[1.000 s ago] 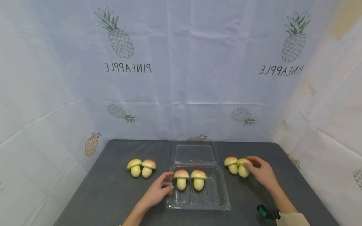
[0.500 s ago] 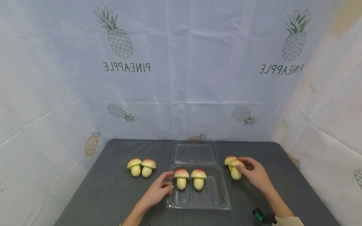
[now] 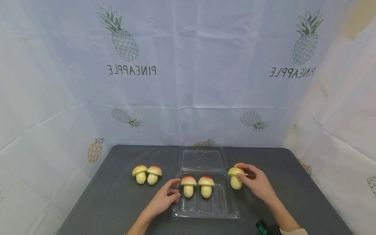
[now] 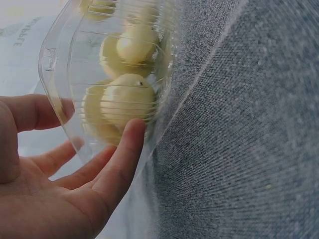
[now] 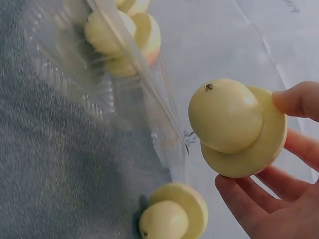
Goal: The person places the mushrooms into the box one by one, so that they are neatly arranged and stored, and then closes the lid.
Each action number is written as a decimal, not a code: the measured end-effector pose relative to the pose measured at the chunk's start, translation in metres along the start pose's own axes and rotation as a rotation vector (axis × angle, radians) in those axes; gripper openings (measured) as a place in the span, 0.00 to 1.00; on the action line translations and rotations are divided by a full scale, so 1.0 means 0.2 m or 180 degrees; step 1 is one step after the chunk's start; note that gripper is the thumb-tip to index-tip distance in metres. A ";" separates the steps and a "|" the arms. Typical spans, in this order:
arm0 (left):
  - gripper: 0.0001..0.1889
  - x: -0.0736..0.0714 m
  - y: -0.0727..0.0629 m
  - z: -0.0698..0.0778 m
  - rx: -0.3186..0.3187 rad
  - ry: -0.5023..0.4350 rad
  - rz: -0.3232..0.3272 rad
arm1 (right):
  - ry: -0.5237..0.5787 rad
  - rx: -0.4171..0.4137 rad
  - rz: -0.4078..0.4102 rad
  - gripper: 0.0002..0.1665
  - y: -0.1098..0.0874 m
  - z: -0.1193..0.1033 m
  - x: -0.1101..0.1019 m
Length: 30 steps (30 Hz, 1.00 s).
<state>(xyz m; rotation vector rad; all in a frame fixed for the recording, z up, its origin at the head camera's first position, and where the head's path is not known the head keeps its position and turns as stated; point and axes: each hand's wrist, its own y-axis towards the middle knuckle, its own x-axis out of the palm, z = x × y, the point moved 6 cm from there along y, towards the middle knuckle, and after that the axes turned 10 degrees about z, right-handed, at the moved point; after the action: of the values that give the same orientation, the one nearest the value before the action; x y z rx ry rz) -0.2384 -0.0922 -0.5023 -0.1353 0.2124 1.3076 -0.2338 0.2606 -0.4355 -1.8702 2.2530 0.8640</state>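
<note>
My right hand (image 3: pixel 257 183) holds a toy mushroom (image 5: pixel 227 117) by its cap, yellowish with a pale rounded stem, above the table. Thumb and fingertips pinch the cap's edge. Another mushroom (image 5: pixel 172 214) lies below it, mostly hidden behind the hand in the head view. At the middle stands a clear plastic clamshell container (image 3: pixel 205 212) with its lid (image 3: pixel 202 159) folded back. Two red-tinged mushrooms, one left (image 3: pixel 188 186) and one right (image 3: pixel 206 187), lie inside it. My left hand (image 3: pixel 163 198) grips the container's left edge, thumb at the rim and fingers against the outer wall.
Two more mushrooms, one (image 3: pixel 139 174) beside the other (image 3: pixel 154 175), lie on the dark grey table (image 3: pixel 117 209) left of the container. A white curtain (image 3: pixel 205 81) with pineapple prints stands behind the table and along its sides.
My right hand has lifted one mushroom off the right-hand pair and carried it left toward the container's right rim. My left hand and the container have stayed in place.
</note>
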 end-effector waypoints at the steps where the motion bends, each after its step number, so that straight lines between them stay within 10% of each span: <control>1: 0.27 0.00 0.00 0.00 -0.0002 -0.0002 -0.0002 | 0.0017 -0.0019 -0.0004 0.21 0.00 0.00 0.01; 30: 0.27 0.00 -0.01 0.01 -0.0025 -0.0014 0.0000 | -0.0200 -0.0137 -0.0170 0.19 -0.05 -0.04 0.24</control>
<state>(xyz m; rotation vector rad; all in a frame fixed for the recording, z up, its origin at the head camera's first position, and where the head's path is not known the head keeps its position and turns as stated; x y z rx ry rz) -0.2368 -0.0916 -0.5014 -0.1390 0.2036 1.3088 -0.2338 0.2130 -0.4525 -1.8840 2.1549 0.9565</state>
